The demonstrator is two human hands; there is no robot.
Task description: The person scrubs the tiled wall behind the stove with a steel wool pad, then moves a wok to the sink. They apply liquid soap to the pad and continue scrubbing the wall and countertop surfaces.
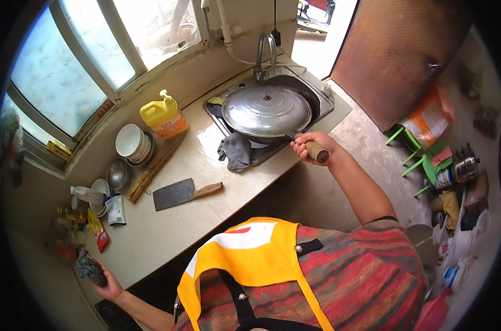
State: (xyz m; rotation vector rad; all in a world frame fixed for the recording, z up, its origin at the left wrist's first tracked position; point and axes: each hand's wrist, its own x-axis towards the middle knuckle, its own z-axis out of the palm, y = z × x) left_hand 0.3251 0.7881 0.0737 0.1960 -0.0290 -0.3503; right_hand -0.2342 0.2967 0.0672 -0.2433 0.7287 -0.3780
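My right hand (313, 147) is closed around the wooden handle (318, 154) of a wok (314, 102). The wok rests over the stainless steel sink (325, 96), covered by a domed metal lid (268, 108). At the far left, my left hand (110, 285) grips a dark grey, rough-textured wad (89, 267); I cannot tell whether it is steel wool or cloth. A grey cloth (236, 153) hangs at the sink's near corner, below the wok. On the counter (184, 229) between my hands lies a cleaver (176, 194) with a wooden handle.
Along the wall stand a yellow detergent jug (164, 116), stacked bowls (130, 142), a metal bowl (118, 173), a straw brush (157, 167) and seasoning packets (115, 210). Behind the sink rises a curved faucet (262, 53). Green stools (436, 163) stand on the floor at right, near a brown door (393, 58).
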